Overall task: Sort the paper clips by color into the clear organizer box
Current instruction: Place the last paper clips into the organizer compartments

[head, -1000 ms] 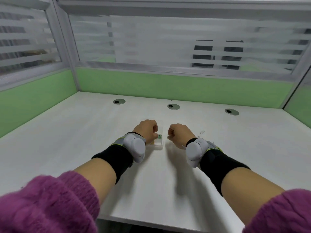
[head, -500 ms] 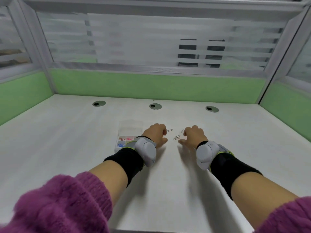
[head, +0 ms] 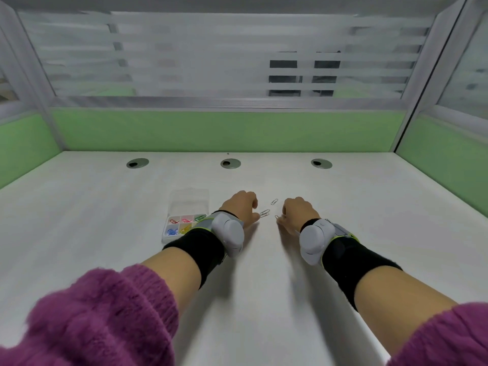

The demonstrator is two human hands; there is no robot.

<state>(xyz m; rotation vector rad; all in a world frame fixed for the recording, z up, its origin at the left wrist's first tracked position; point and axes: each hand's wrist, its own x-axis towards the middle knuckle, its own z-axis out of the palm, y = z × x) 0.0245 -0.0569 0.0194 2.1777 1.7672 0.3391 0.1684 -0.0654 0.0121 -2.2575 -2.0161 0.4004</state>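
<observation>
The clear organizer box [head: 165, 236] lies on the desk left of my left wrist, its lid [head: 189, 201] folded back. Its compartments hold red clips [head: 173, 221], pink clips [head: 186, 220], green clips [head: 200, 217], blue clips [head: 171, 231] and yellow clips [head: 184, 229]; my wrist hides its right end. My left hand [head: 243, 207] rests curled on the desk, thumb next to a pair of silver clips [head: 264, 213]. Another silver clip [head: 274, 201] lies between my hands. My right hand [head: 295, 214] is curled, its fingertips pinching a silver clip [head: 277, 217] on the desk.
The white desk [head: 264, 286] is walled by green partitions with frosted glass at the back and both sides. Three round cable holes, for example the middle one [head: 230, 163], sit along the far edge. Grey devices are strapped to both wrists.
My head has turned, so the box now shows at the left. My left hand has left the box and moved right toward the silver clips; my right hand has closed onto one.
</observation>
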